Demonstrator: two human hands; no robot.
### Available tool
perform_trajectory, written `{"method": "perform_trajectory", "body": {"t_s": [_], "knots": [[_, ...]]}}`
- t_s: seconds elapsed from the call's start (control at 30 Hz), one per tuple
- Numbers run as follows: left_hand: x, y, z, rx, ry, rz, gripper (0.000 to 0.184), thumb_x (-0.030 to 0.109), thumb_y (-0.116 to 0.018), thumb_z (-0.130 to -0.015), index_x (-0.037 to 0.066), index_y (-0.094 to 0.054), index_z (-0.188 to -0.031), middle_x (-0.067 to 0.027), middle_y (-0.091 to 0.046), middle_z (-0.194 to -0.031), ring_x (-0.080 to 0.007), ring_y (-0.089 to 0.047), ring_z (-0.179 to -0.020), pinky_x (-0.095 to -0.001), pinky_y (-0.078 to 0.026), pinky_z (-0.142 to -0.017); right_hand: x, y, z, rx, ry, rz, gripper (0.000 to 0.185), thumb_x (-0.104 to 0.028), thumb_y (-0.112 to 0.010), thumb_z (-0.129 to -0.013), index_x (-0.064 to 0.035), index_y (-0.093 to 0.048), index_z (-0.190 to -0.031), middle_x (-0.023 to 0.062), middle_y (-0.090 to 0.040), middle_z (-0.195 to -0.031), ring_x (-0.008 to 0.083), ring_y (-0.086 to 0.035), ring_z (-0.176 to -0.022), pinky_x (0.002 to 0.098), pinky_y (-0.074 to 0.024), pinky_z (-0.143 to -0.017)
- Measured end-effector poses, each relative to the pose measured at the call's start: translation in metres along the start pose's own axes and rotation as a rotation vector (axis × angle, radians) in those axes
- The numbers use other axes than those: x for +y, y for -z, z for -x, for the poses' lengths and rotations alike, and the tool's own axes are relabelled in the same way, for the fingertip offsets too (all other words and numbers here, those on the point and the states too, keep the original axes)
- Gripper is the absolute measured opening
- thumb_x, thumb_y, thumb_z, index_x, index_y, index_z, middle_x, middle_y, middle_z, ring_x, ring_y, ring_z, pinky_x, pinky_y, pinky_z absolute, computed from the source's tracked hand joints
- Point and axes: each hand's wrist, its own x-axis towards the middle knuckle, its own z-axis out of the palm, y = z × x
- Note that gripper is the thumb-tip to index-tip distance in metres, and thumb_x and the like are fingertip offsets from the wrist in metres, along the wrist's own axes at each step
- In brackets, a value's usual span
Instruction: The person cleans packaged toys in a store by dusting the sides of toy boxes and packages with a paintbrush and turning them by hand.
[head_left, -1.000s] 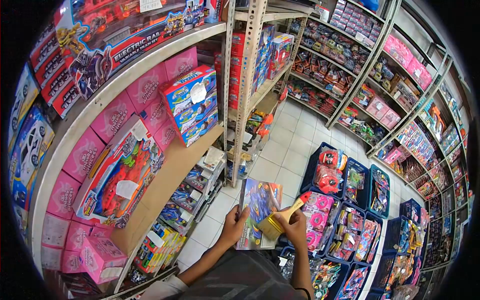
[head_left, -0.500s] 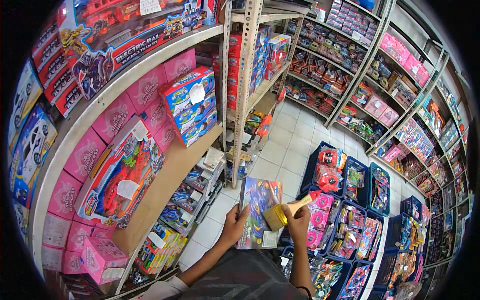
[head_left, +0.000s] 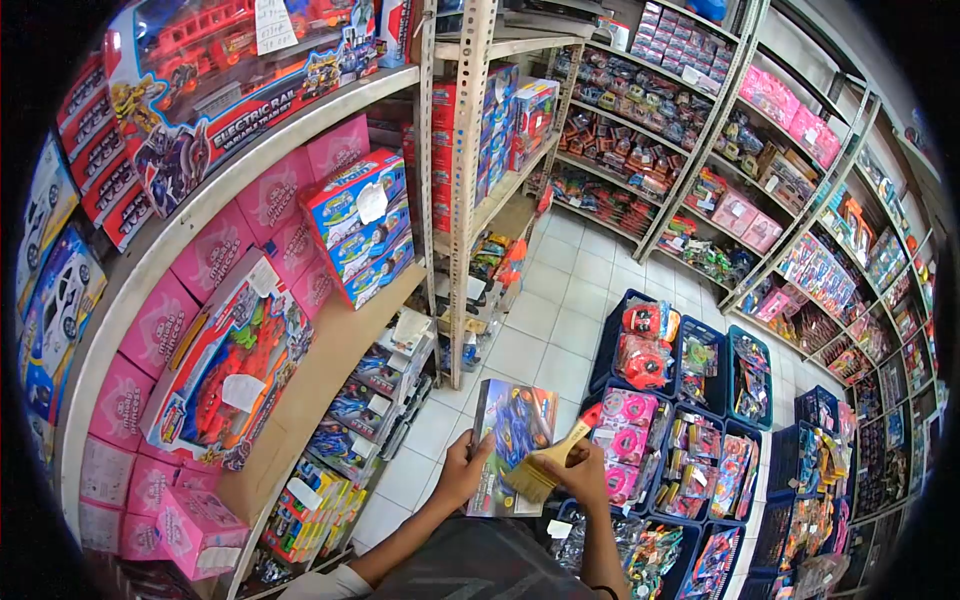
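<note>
A toy box (head_left: 515,415) with a blue vehicle picture is held upright in front of my body, its left edge facing me. My left hand (head_left: 461,472) grips it by that edge, thumb on the front. A flat paintbrush (head_left: 577,434) with a pale wooden handle and red tip is in my right hand (head_left: 583,472), fingers closed around its base. Its bristles lie against the lower right of the box front and point down to the left.
Left of me, a metal shelf (head_left: 345,92) carries pink boxes (head_left: 215,245), a train box (head_left: 358,235) and a red toy set (head_left: 235,375). Blue crates (head_left: 672,462) full of packaged toys stand on the tiled floor (head_left: 545,325) at right. Stocked racks (head_left: 650,120) line the back.
The box has turned slightly and sits a little lower, showing more of its left edge. My right hand has moved down, and the brush's bristles have swung lower across the box front.
</note>
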Motion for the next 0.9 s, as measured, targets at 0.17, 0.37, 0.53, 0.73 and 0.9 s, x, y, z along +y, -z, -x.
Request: {"method": "perform_trajectory", "body": {"t_s": [0.17,0.37,0.53,0.73,0.9], "knots": [[0.005,-0.001,0.008,-0.04,0.01,-0.098,0.025,0.027,-0.055,-0.1,0.003,-0.061,-0.102,0.0052,-0.054,-0.075,-0.001,-0.043,-0.064,-0.0203,-0.036,-0.057,0.019,0.005,0.007,0.175,-0.075,0.029,0.027,-0.014,-0.082,-0.078,0.0031,-0.064,-0.087,0.0081,-0.07,-0.081,0.0119,-0.067,-0.069,0.0247,-0.0534,-0.062],[-0.006,-0.005,0.009,-0.023,0.011,-0.053,0.027,0.028,-0.061,-0.097,0.004,-0.057,-0.084,0.0057,-0.048,-0.067,-0.0017,-0.04,-0.061,-0.0223,-0.032,-0.054,0.016,0.001,0.015,0.297,-0.032,-0.128,0.023,-0.007,-0.08,-0.077,0.0036,-0.064,-0.089,0.0084,-0.07,-0.08,0.0129,-0.068,-0.071,0.0255,-0.0547,-0.063],[-0.014,-0.002,0.01,-0.055,0.05,-0.097,0.026,0.028,-0.058,-0.098,0.003,-0.059,-0.094,0.0052,-0.052,-0.072,-0.0012,-0.043,-0.064,-0.021,-0.035,-0.057,0.024,0.009,0.022,-0.051,-0.143,-0.011,0.025,-0.009,-0.079,-0.078,0.004,-0.065,-0.094,0.0082,-0.071,-0.084,0.0121,-0.067,-0.072,0.0247,-0.054,-0.063],[-0.024,-0.007,0.012,-0.069,0.044,-0.071,0.026,0.027,-0.056,-0.1,0.002,-0.061,-0.101,0.0049,-0.055,-0.076,-0.0008,-0.045,-0.067,-0.0198,-0.037,-0.059,0.009,0.007,0.015,0.194,-0.149,-0.051,0.027,-0.014,-0.08,-0.08,0.0029,-0.062,-0.093,0.0119,-0.071,-0.087,0.0144,-0.069,-0.075,0.0259,-0.0551,-0.064],[0.003,-0.014,0.022,-0.098,0.065,-0.147,0.025,0.027,-0.056,-0.099,0.003,-0.061,-0.098,0.0058,-0.052,-0.074,-0.0011,-0.043,-0.066,-0.0211,-0.037,-0.059,0.009,0.005,0.021,0.106,-0.088,0.126,0.027,-0.014,-0.08,-0.079,0.0034,-0.064,-0.093,0.009,-0.071,-0.087,0.0127,-0.068,-0.072,0.0253,-0.0538,-0.062]]}}
